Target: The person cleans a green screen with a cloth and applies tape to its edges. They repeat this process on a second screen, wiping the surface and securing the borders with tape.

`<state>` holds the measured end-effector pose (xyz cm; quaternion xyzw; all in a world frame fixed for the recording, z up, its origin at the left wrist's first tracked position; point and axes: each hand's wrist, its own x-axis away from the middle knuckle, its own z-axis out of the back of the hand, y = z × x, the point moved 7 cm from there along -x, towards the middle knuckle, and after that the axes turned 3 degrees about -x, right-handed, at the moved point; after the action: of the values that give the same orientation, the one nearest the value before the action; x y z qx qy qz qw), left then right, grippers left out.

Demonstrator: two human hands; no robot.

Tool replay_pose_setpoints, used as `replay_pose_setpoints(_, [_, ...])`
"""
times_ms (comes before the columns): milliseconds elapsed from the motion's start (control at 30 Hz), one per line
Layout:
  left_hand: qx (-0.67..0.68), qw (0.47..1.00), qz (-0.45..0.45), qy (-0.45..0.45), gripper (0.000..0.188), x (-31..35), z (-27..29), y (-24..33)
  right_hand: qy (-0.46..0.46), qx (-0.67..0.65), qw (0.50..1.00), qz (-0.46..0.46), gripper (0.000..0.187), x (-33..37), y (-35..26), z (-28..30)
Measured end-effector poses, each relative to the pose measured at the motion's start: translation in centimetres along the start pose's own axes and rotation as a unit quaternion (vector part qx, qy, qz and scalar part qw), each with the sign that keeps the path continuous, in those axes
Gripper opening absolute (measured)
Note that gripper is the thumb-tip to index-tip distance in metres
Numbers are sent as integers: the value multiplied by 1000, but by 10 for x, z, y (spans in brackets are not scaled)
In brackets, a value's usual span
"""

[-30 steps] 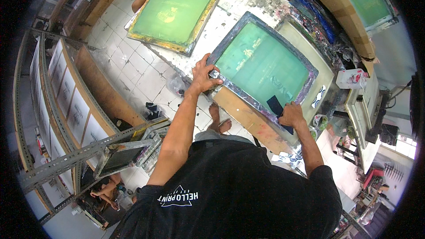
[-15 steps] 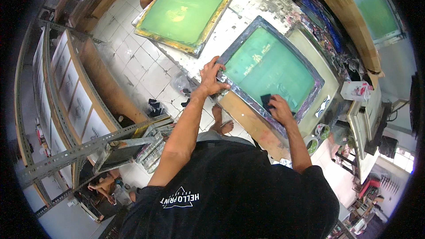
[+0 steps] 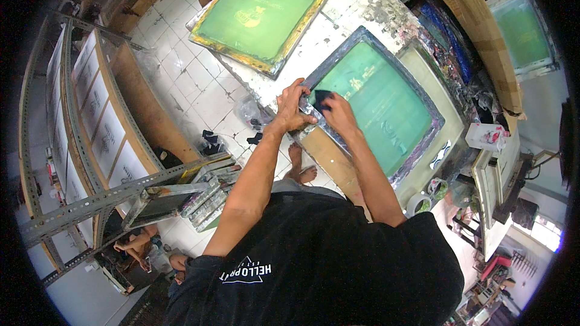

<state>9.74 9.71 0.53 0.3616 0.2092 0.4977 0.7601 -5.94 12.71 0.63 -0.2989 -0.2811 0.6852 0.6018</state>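
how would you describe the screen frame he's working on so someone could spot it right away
On the paint-spattered worktable lie two green mesh screens. It is the nearer one, the grey-framed screen, gripped at its near corner by the left hand while the right hand presses a dark pad. The other has a yellowish frame.

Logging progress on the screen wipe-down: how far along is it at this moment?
Done: cannot tell; no clearly wiped area shows on the green mesh. In hand: the left hand grips the near corner of the grey-framed screen, while the right hand presses a dark pad on the mesh there. Left: the mesh beyond that corner; the second screen lies untouched.
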Motion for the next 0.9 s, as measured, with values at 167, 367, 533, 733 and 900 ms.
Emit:
replay_pose_setpoints(167, [-3,1000,22,-11,82,1,-2,-2,20,128,990,-51,28,126,33,79])
replay_pose_setpoints(367, [-27,999,11,-24,73,0,-5,4,-137,323,915,-201,22,211,72,118])
replay_pose_setpoints(533, [-20,1000,2,-19,70,-2,-8,3,-216,236,939,-125,22,197,76,115])
replay_pose_setpoints(733, [-6,1000,-2,-9,73,-1,-8,3,-109,139,984,4,21,122,43,81])
replay_pose_setpoints(900, [1,1000,-1,-3,74,0,-8,4,-1,49,999,19,13,10,9,21])
